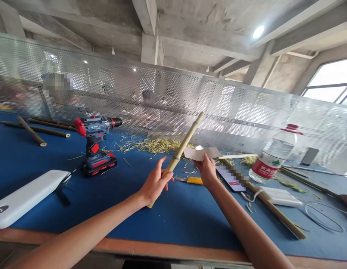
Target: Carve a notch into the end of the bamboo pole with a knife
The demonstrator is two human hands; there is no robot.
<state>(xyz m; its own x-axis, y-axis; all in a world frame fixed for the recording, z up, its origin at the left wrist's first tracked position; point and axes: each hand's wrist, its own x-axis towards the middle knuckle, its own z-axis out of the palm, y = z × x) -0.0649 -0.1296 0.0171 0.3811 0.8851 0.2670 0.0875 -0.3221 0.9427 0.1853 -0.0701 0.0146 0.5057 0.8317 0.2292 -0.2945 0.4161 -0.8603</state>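
Right now the person's left hand [154, 184] is wrapped around a pale yellow-green bamboo stick [181, 149], gripping it near its lower end — the stick slants up and away to the right over the blue felt-covered workbench [176, 213], its top end against the perforated metal screen [246, 112] behind. The right hand [207, 170] pinches a small sheet of light brown sandpaper-like paper [203, 152], held just to the right of the stick; whether paper and stick touch I cannot tell.

Beneath the two hands lies a short tool with a yellow ribbed handle [190, 180], flat on the felt. Off to the left a red and grey cordless drill [95, 144] stands on its battery base, and nearer the bench edge rests a white oblong power bank [26, 196]. Several darker bamboo rods [36, 130] lie at the far left. A heap of greenish bamboo shavings [156, 145] is strewn along the foot of the screen. To the right lies a clear plastic water bottle with a red label [271, 158], tilted on its side, and a long brown bamboo pole [268, 203] runs diagonally toward the bench's front edge.
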